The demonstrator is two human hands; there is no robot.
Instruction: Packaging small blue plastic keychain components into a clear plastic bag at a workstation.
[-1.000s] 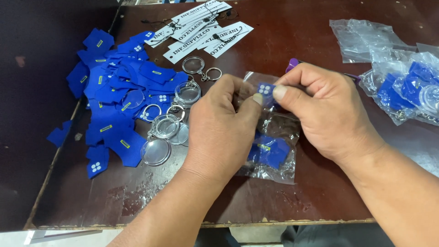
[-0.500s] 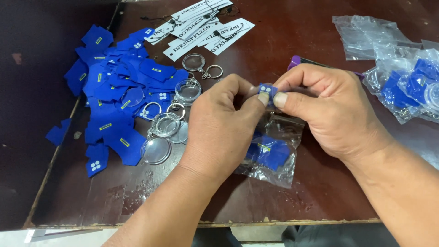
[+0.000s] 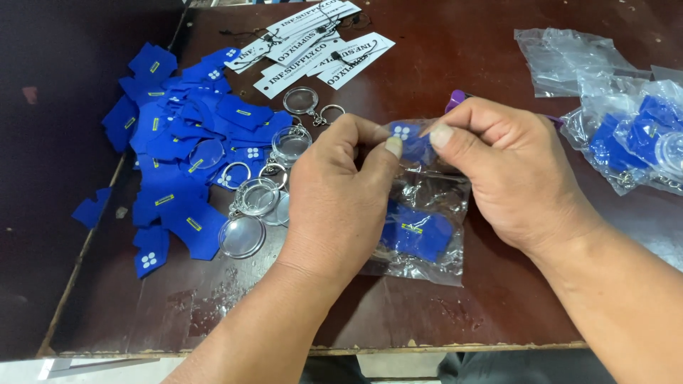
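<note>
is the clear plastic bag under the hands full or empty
Not empty: through the clear plastic bag a blue piece shows inside. How full it is, cannot tell.

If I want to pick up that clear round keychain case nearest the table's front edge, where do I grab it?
Pinch the clear round case across its rim from above, coming in from its lower right side, where bare table shows. It seems to lie flat, so its face offers little to grip, and blue felt pieces crowd its left edge.
</note>
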